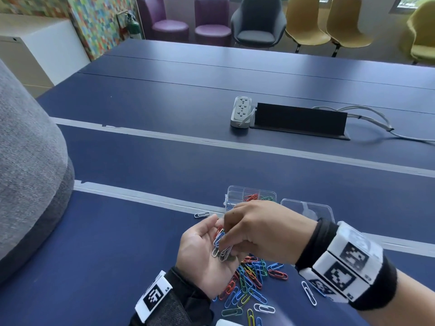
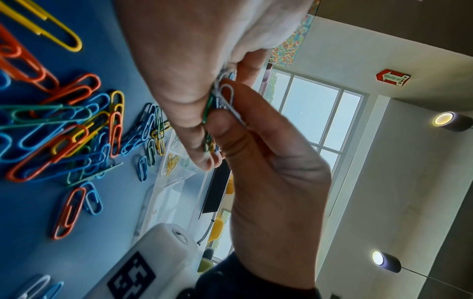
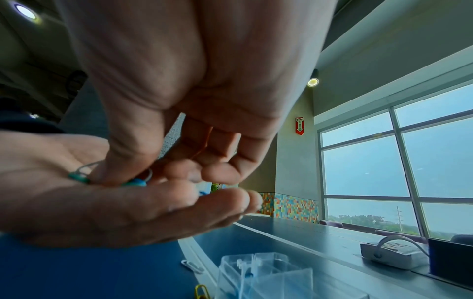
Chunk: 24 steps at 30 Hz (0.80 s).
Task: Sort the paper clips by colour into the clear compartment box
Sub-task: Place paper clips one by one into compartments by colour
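Across the upper half of the head view, a white power strip [image 1: 241, 111] and a black cable flap [image 1: 300, 120] sit on the blue table [image 1: 141, 161], with a grey cushion [image 1: 28, 161] at the left edge. Low in the frame my left hand [image 1: 202, 252] lies palm up, cupped around a small bundle of clips [image 1: 220, 245], while my right hand [image 1: 261, 231] reaches over it and hides part of the clear compartment box [image 1: 250, 196] behind, where red and green clips show in separate cells. Its clear lid [image 1: 308, 208] lies open to the right. A mixed pile of paper clips [image 1: 249, 278] spreads at lower centre, under my wrists.

From the left wrist view, the pile [image 2: 71, 131] fills the left side: orange, blue, green, yellow. At centre my right fingers [image 2: 194, 113] pinch white and green clips against my left thumb [image 2: 230, 125].

From the right wrist view, my right thumb and fingertips [image 3: 217, 170] press onto teal and blue clips lying in my left palm [image 3: 51, 182]; the box [image 3: 266, 273] sits at the bottom, blurred.
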{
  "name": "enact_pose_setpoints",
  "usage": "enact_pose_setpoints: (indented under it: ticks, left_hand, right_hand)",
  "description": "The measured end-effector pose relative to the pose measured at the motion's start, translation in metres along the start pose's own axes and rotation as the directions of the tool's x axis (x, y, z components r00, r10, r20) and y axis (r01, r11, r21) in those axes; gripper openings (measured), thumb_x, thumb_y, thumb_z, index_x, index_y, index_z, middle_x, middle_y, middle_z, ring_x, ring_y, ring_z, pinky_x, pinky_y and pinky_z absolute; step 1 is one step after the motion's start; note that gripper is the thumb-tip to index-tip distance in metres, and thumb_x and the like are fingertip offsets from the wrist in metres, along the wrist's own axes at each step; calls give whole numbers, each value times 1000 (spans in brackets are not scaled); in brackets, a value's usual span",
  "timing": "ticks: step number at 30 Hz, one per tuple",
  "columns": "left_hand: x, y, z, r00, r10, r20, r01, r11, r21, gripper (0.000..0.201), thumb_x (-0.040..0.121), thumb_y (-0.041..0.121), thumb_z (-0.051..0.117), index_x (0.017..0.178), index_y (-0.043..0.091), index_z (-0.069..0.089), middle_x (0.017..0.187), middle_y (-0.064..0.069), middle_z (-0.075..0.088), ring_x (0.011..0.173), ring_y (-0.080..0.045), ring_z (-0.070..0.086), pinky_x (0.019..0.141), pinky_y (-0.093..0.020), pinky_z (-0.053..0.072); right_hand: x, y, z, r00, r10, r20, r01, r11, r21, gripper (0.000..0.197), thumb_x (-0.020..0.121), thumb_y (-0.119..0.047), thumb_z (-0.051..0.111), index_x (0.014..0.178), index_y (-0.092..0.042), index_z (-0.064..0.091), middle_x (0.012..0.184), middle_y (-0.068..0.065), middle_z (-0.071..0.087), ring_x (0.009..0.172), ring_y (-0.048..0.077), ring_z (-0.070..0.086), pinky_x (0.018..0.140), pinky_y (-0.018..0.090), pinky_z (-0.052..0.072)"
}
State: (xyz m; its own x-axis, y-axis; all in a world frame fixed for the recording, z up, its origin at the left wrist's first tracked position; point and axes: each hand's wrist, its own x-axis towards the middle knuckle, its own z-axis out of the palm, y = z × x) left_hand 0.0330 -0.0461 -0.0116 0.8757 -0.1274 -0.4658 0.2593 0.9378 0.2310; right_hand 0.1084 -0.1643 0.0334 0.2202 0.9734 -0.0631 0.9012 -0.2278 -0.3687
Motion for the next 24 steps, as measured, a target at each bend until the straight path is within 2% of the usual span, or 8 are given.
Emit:
enact_pose_setpoints:
  ticks: [3,6,10,12,15,18,22,24]
  left_hand:
    - [0,-2,-2,999,0,-52,0,1000,-2,40,96,22,32,83,-1,61,68,-13,58,48,-21,59,47,-27,51]
    - [1,-3,-3,997,-2,-80,1,1000,-7,35,96,19,33,89,-1,60,66,-11,57,44,-18,56,44,-26,49]
    - [2,-4,-2,998,14,-64,-10,998,70,28,81,15,44,79,-2,67,72,-14,57,57,-20,55,53,-27,51]
    - [2,-5,-2,999,16,-44,-13,997,77,31,82,14,43,76,-4,68,71,-17,62,57,-23,63,52,-28,54]
    - [3,-4,-3,1000,0,-31,2,999,45,35,89,17,39,82,-5,66,76,-20,65,62,-27,67,57,-30,55]
    - [3,-5,-4,999,-21,-49,22,999,39,29,83,18,43,84,-2,64,81,-17,63,66,-25,66,60,-29,53]
    - [3,-4,-1,999,-26,-45,25,1000,-19,30,87,16,40,76,-3,62,70,-16,62,56,-24,64,51,-31,55]
    - [4,-4,0,999,-25,-37,24,1000,-16,30,87,17,41,79,-3,63,82,-19,64,70,-30,66,66,-42,59]
  right_hand:
    - [1,-1,6,1000,-7,-29,7,1000,-9,20,75,-19,65,90,-31,71,82,-6,63,74,22,61,57,36,53]
    - [1,-3,8,998,6,-67,-5,1000,15,17,77,-19,63,89,-29,70,85,-6,63,74,22,61,56,37,53]
    - [0,-4,7,997,28,-74,-25,999,37,20,81,-23,56,94,-29,70,87,-6,62,78,20,60,59,36,52]
    - [-1,-5,6,994,46,-94,-41,998,56,22,80,-23,54,95,-28,70,87,-4,62,79,20,60,59,35,52]
    - [-1,-6,5,991,70,-116,-58,993,107,23,80,-20,53,95,-26,69,88,-2,61,80,22,60,62,37,52]
    - [0,-6,8,988,85,-126,-64,985,162,23,81,-19,49,94,-23,68,89,1,61,80,25,60,65,40,51]
    - [0,-3,7,980,124,-155,-100,983,157,24,84,-18,48,97,-21,67,85,0,63,77,22,60,67,35,49]
    - [-1,2,0,962,170,-212,-132,974,181,18,83,-16,53,93,-17,68,81,-1,67,74,17,60,67,29,48]
